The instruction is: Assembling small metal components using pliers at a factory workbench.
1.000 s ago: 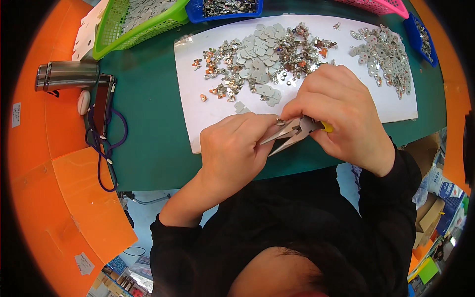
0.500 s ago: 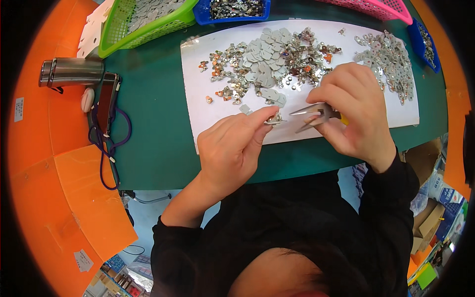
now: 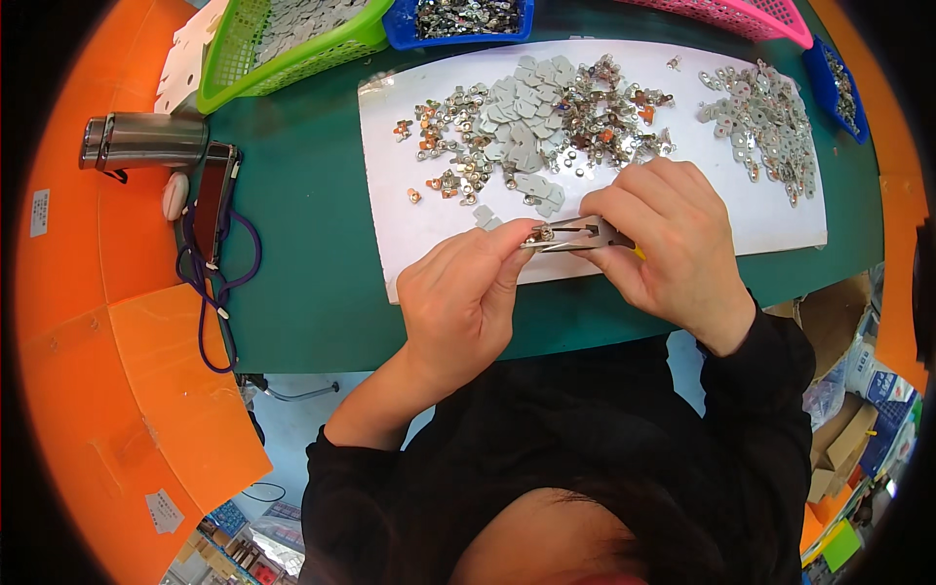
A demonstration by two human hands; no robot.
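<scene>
The pair of pliers (image 3: 603, 234) has moved leftward since half a second ago, when its spread jaws stood apart from the small metal part (image 3: 539, 235); we now see the tips reaching that part at the left fingertips. The left hand (image 3: 453, 297) remains in nearly the same place, its thumb and fingers pinched on the part, above the near edge of the white board (image 3: 390, 200). The right hand (image 3: 673, 249) has shifted left with the pliers and is clasped about their handles. The two hands stand apart, the pliers spanning the space between them.

We count one pair of pliers, one green basket (image 3: 292, 80), one pink basket (image 3: 770, 21) and two blue trays, one at the far edge (image 3: 468, 41) and one at the right (image 3: 819, 73). On the white board we distinguish one pile of grey plates (image 3: 522, 122), small metal fittings on either side of it (image 3: 604, 117), and one separate heap of grey pieces (image 3: 760, 132) at the right. One steel flask (image 3: 151, 141) lies on the left side of the green table (image 3: 302, 292).

The pieces overlap too closely for us to count. The thumb covers much of the held part, and we cannot tell how firmly the tips bear on it. The right hand hides most of the handles; both baskets are cut off above.
</scene>
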